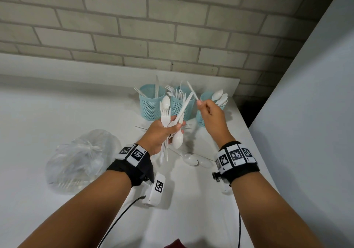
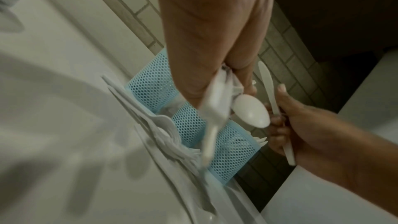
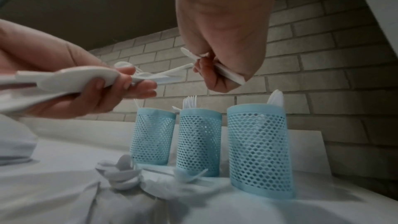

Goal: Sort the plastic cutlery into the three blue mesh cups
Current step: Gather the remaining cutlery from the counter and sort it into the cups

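Indoor utility or kitchen-type corner; exact room type cannot be told. Indicators: painted brick wall (image 1: 134, 27), plain white bench (image 1: 57, 113) set against it, white panel (image 1: 316, 94) bounding the right side.

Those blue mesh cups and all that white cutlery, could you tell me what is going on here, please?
A person is sorting plastic cutlery at a white table. The left hand grips a mixed bundle of cutlery, forks and spoons among it. The right hand pinches a single knife above the cups. The left cup holds knives, the middle cup forks, the right cup spoons. Loose spoons lie on the table, beside a clear plastic bag.
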Tool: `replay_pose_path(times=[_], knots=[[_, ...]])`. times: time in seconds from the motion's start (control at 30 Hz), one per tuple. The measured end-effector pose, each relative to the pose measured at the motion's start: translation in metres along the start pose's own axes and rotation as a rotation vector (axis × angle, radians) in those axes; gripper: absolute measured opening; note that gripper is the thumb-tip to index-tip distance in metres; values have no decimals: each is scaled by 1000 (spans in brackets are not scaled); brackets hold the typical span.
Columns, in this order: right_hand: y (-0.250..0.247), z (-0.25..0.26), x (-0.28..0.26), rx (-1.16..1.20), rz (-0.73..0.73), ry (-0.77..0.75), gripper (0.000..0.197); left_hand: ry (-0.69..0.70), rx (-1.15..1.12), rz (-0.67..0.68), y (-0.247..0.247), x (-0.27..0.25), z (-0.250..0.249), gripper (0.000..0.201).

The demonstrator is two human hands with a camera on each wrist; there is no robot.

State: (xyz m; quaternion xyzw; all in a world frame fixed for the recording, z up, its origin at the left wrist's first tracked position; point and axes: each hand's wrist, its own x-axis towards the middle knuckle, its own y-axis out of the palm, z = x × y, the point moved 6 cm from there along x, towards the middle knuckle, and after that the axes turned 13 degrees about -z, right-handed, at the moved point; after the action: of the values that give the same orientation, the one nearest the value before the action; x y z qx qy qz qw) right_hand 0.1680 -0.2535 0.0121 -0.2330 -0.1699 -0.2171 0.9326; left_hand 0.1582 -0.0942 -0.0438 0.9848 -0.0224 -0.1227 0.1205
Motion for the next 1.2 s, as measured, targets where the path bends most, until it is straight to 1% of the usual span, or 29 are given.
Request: replay_pose_path(times=[0.07,0.13,0.2,0.23,0.3,0.37,0.43,0.47,0.57,0.6,0.7,0.77,0.83,0.97,1.07,1.13,1.2], knots=[[3,10,0,61,16,-7,23,-1,42,11,1,0,1,29],[6,23,1,57,49,-39,14,-17,66,37,2,0,3,28],[13,37,2,22,119,-69,4,-31,100,79,2,1,5,31],[17,42,2,-15,175,-72,4,-38,129,104,3,0,6,35],[28,46,1,-138,319,-67,16,-55,188,160,5,0,10,41],[37,45,-1,-271,449,-80,23,-79,224,218,7,-1,13,43],[40,44,-3,-321,510,-66,26,-94,229,263,8,-3,13,44],[39,44,-3,-315,520,-42,23,-97,230,281,7,-4,13,44],[37,42,-5,-242,515,59,13,-100,239,333,7,-7,13,40],[35,41,-4,-206,486,96,12,-104,247,339,6,-7,15,38],[26,34,5,-75,322,203,11,-120,255,333,4,-6,20,29],[24,29,7,-18,290,253,11,-125,268,313,2,-4,23,25],[28,25,5,-11,329,273,12,-121,277,301,2,-2,24,24],[34,23,-2,-9,381,270,7,-111,291,288,8,0,24,25],[38,24,-7,-36,417,252,12,-103,316,264,9,2,25,25],[39,22,-7,-46,403,252,18,-102,327,250,8,4,27,22],[36,19,-2,-33,314,271,23,-101,339,227,5,4,26,19]])
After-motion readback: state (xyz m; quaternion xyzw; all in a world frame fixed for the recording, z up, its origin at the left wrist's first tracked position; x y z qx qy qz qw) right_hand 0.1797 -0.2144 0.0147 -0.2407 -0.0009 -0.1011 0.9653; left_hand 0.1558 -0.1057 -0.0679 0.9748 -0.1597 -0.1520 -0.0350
